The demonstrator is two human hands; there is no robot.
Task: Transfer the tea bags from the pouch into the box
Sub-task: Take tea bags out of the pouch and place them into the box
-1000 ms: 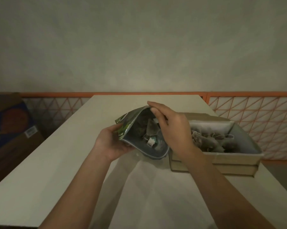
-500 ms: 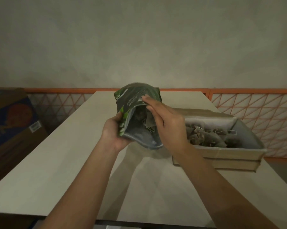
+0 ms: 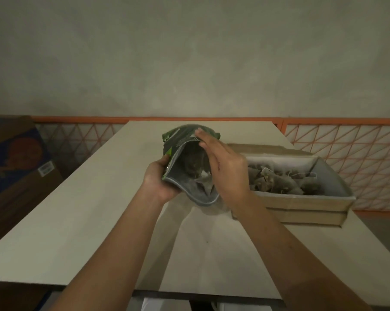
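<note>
A green foil pouch [image 3: 178, 140] with a silver lining is held above the table, its mouth open toward me. My left hand [image 3: 158, 178] grips its left edge from below. My right hand [image 3: 225, 169] lies over the pouch's right rim with straight fingers, fingertips on the top edge. Tea bags [image 3: 203, 178] show inside the pouch. To the right stands an open cardboard box [image 3: 301, 202] with several tea bags [image 3: 277, 178] lying in it.
The pale table [image 3: 77, 209] runs away from me to an orange mesh fence [image 3: 346, 151] and a grey wall. A large cardboard carton [image 3: 14, 162] stands on the floor at the left.
The pouch has been lifted and tipped more upright, its mouth turned toward me. My right hand's fingers have moved up to the pouch's top edge.
</note>
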